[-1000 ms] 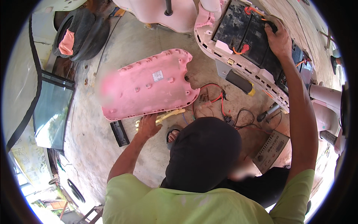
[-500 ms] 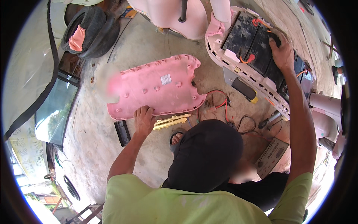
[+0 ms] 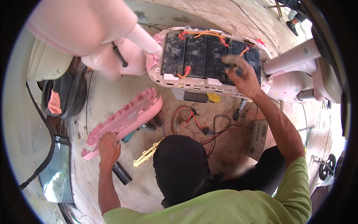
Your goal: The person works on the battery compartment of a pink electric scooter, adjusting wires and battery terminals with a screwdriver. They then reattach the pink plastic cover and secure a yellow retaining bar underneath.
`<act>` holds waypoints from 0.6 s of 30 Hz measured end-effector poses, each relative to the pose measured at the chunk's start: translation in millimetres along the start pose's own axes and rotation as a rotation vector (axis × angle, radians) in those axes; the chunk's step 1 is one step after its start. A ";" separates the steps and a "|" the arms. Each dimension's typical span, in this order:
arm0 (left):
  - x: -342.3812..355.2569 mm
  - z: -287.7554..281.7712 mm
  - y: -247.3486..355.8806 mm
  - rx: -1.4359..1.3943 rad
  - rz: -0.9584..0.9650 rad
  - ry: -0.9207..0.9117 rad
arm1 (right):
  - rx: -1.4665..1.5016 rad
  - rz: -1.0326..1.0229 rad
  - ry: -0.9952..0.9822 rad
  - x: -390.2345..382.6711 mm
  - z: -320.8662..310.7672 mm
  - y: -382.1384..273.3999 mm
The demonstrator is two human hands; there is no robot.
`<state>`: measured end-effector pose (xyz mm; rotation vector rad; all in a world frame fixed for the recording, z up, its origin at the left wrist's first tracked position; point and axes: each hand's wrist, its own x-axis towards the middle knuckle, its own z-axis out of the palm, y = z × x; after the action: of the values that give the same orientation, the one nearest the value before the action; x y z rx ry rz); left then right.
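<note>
My left hand (image 3: 109, 148) is closed round the near end of a pink plastic cover (image 3: 128, 115), which stands tilted on its long side with its ribbed inner face showing. My right hand (image 3: 244, 76) is over a row of black batteries (image 3: 195, 56) set in the pale floor frame of a pink scooter. Its fingers are bent, with something small and dark between them; blur hides what it is. Orange wires (image 3: 209, 34) with red terminal caps (image 3: 187, 70) run across the batteries.
A teal power drill (image 3: 130, 135), a yellow plastic strip (image 3: 148, 153) and a black bar (image 3: 122, 173) lie near the cover. Red and black leads (image 3: 192, 115) trail toward a metal-cased box (image 3: 257, 140). Old tyres (image 3: 69, 93) and a glass pane (image 3: 56, 173) stand left.
The pink cover has gone from lying flat to tilted on its side, uncovering the drill, with my left hand still on it. My right hand remains over the batteries; the whole view has shifted.
</note>
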<state>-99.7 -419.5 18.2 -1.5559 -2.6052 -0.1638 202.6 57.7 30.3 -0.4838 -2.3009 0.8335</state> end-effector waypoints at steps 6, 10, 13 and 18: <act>24.9 -100.5 51.5 0.039 0.080 -0.040 | 0.375 0.502 -0.087 -118.5 -41.3 -0.2; 17.3 -150.9 79.8 0.053 0.089 0.000 | 0.522 0.646 -0.171 -128.9 -48.6 -15.7; 16.3 -178.8 100.0 -0.086 0.092 0.060 | 0.448 0.400 -0.155 -129.0 -27.5 0.1; 47.2 -179.3 105.1 -0.407 0.048 0.206 | 0.638 0.435 -0.213 -132.5 -25.4 14.3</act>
<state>-23.5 -354.9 206.5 -1.6071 -2.4747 -0.8482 318.1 9.9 -22.3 -0.6255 -1.9676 1.8241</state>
